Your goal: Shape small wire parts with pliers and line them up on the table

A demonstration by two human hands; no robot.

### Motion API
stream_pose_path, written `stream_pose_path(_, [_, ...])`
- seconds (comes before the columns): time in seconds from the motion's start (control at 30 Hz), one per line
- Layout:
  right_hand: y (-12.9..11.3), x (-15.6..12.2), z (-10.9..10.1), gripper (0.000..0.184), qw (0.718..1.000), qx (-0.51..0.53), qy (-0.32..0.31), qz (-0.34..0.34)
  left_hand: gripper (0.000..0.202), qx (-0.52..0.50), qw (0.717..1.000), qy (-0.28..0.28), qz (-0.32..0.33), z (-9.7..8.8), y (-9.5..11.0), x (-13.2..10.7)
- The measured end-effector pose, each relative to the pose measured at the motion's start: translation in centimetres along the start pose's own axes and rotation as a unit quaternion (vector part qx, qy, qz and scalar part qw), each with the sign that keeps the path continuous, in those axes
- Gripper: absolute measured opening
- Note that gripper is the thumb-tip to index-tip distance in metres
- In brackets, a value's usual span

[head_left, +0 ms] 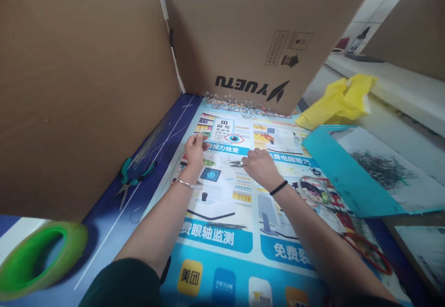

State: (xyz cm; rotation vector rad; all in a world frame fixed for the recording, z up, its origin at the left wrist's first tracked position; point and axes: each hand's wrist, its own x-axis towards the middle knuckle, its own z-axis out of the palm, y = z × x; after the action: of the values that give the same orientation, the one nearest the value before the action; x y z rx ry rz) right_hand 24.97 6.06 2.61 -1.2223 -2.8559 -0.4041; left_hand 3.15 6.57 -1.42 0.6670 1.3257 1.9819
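My right hand (260, 165) is closed around a small pair of pliers (237, 163), whose metal tips point left. A thin bent wire (225, 160) shows at the tips; whether the jaws grip it is too fine to tell. To the left, my left hand (197, 150) has its thumb and fingers pinched together. What it pinches, if anything, is too small to make out. Both hands are above a printed poster sheet (222, 195). Another pair of pliers, with teal handles (130, 177), lies left of my left hand beside several thin wires (149, 142).
Cardboard panels (222, 28) stand behind and to the left. Small wire pieces (243, 103) line the back edge. On the right are a wire coil (314, 189), a red ring (370, 251), a blue folder (347, 172) with clippings, and yellow plastic (337, 100). A tape roll (74, 251) sits front left.
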Motion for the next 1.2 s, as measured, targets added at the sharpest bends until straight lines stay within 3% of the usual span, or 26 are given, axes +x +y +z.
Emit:
stream_pose_path(0.2, [-0.2,-0.2,-1.5,0.025,0.998,0.027,-0.035,0.036,0.030,-0.001,1.000,0.025,-0.005,-0.1,0.2,0.1])
stream_pose_path(0.43, [-3.4,1.6,-3.0,0.025,0.997,0.019,-0.062,0.039,0.029,-0.001,1.000,0.028,0.010,-0.1,0.5,-0.4])
stream_pose_path(0.7, [-5.0,3.3,-2.3,0.024,0.998,-0.005,-0.054,0.022,0.027,-0.001,1.000,0.021,0.012,0.3,0.0,-0.1])
stream_pose_path(1.2, [-6.4,1.7,-1.3,0.021,0.997,-0.001,-0.027,0.078,0.023,-0.005,1.000,-0.023,-0.002,1.1,-0.6,-0.1])
